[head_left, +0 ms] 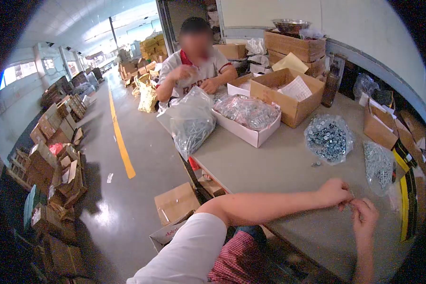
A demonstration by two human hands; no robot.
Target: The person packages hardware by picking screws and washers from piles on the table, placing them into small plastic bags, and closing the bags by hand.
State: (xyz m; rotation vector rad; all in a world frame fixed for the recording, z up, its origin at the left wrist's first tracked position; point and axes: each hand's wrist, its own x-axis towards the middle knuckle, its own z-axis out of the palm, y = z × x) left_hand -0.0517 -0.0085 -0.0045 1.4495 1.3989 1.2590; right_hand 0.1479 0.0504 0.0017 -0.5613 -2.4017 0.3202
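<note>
My left hand (335, 193) reaches across the table, its fingers pinched together. Close against it, my right hand (364, 217) is also pinched, the fingertips of both nearly meeting. Whatever small thing is between them is too small to make out. Beyond my hands lies an open clear plastic bag of metal nuts (329, 139). A few tiny loose metal pieces (315, 164) rest on the tabletop just in front of it. To the right is a clear bag of small metal screws or similar pieces (378, 165).
A white box (263, 137) of filled plastic bags and an open cardboard box (286, 106) stand farther back. Across the table sits a person (194, 71) behind a large bag of long screws (192, 130). Yellow-black strip (407, 203) lies right; cartons line the aisle.
</note>
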